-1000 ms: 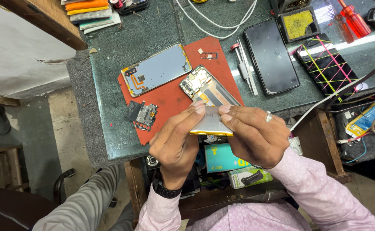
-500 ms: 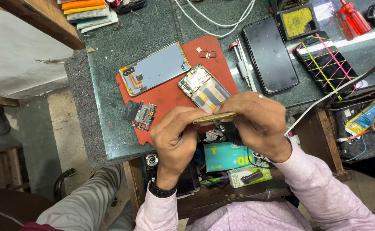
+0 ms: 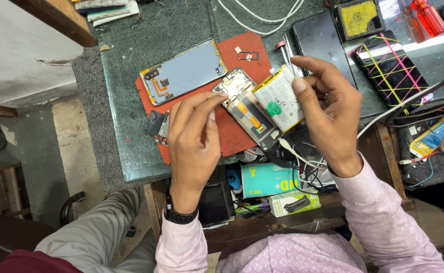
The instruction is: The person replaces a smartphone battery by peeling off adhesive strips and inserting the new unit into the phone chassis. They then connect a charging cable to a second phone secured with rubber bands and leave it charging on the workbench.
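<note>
Now battery (image 3: 281,98) (tilted) between right hand (image 3: 328,114) fingertips.

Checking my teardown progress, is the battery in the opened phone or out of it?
Out. The right hand holds the white battery tilted up beside the opened phone, whose bay shows bare on the red mat.

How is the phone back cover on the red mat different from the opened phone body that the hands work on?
The back cover lies untouched; the phone body is touched by the left hand. The cover shows a smooth grey inside, the body exposed boards and a dark bay. The right hand holds a white battery over the body. Both rest on the red mat.
</note>
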